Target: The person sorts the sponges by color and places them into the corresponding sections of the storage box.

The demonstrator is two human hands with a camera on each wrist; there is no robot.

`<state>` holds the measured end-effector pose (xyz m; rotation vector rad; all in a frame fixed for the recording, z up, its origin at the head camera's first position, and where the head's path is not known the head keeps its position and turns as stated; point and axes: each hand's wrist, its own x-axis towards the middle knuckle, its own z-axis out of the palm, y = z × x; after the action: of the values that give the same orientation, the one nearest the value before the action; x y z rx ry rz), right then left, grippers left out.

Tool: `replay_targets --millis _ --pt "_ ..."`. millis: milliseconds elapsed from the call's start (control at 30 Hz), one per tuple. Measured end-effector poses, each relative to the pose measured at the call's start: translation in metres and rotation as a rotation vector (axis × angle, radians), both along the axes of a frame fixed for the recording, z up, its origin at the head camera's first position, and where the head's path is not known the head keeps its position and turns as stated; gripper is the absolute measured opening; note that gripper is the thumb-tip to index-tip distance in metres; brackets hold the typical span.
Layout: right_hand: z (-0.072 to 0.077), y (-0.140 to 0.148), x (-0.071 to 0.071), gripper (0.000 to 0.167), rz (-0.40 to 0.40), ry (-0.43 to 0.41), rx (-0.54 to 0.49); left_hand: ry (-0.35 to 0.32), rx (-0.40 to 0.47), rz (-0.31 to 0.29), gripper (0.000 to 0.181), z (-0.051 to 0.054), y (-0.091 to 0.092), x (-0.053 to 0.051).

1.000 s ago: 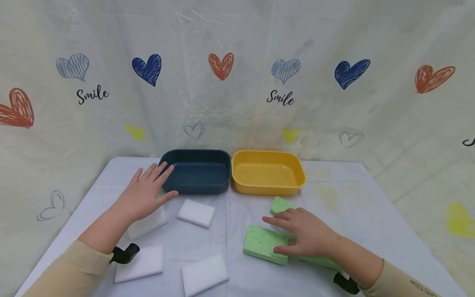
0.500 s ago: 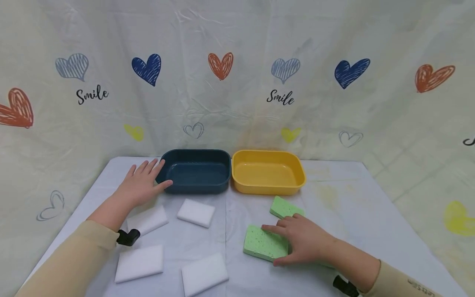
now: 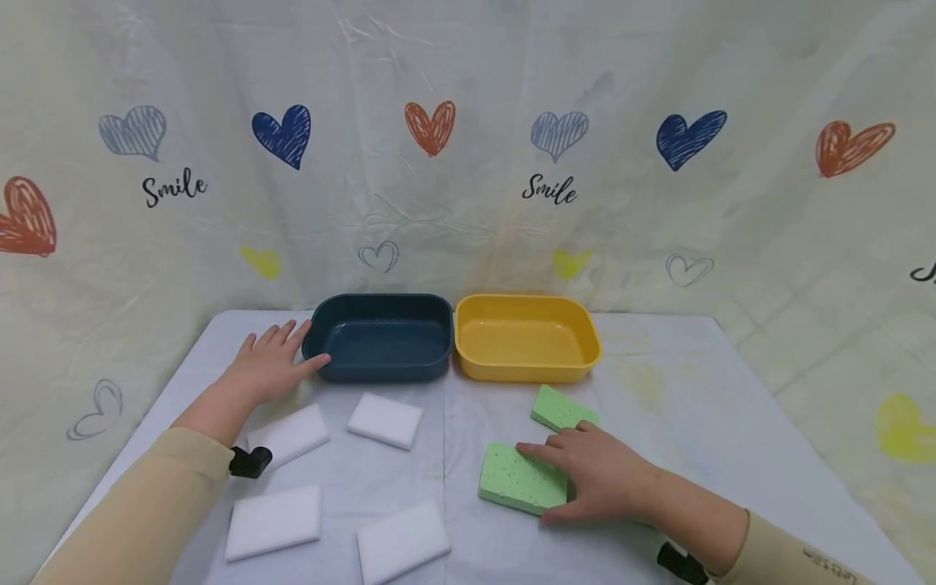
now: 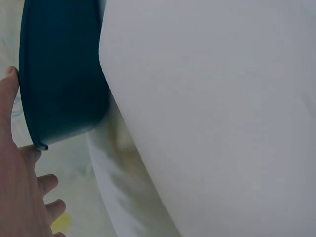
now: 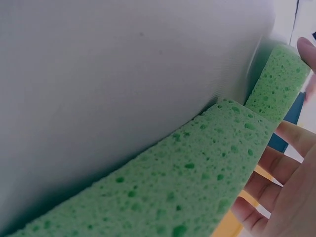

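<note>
My left hand (image 3: 266, 370) spreads its fairly straight fingers around the left end of a dark blue tub (image 3: 387, 345); in the left wrist view, thumb and forefinger touch that tub's rim (image 4: 29, 123). On the right, my right hand (image 3: 603, 475) holds a green sponge (image 3: 519, 479) between thumb and forefinger, the sponge lying flat on the table. The right wrist view has this sponge (image 5: 279, 81) between those digits, with another green sponge (image 5: 182, 182) large in front, mostly hidden under the hand in the head view. A further green sponge (image 3: 559, 406) lies just beyond the fingers.
A yellow tub (image 3: 526, 345) stands right beside the blue one at the table's back. Several white sponges lie on the left half: one (image 3: 385, 420) near the blue tub, others (image 3: 291, 435) (image 3: 274, 522) (image 3: 404, 540) closer to me. A printed curtain hangs behind.
My left hand has shifted left and lower, from over the blue tub's corner to its left end. The right hand has come down and its thumb and forefinger have taken hold of the green sponge.
</note>
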<state>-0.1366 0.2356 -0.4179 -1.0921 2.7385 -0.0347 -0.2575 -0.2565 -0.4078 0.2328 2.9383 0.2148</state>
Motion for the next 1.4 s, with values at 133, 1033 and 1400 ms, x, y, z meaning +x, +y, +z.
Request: replay_targets --millis 133,1033,1400 --pt "0.001 0.000 -0.002 0.086 0.000 -0.014 0.004 -0.002 0.001 -0.005 0.099 0.002 0.001 0.001" --pt "0.024 0.009 -0.022 0.070 0.005 0.220 -0.117 0.010 -0.003 -0.003 0.112 -0.008 0.005 -0.010" --pt "0.038 -0.002 -0.047 0.067 0.037 0.275 -0.217 0.013 0.007 -0.003 0.114 -0.009 0.005 -0.009"
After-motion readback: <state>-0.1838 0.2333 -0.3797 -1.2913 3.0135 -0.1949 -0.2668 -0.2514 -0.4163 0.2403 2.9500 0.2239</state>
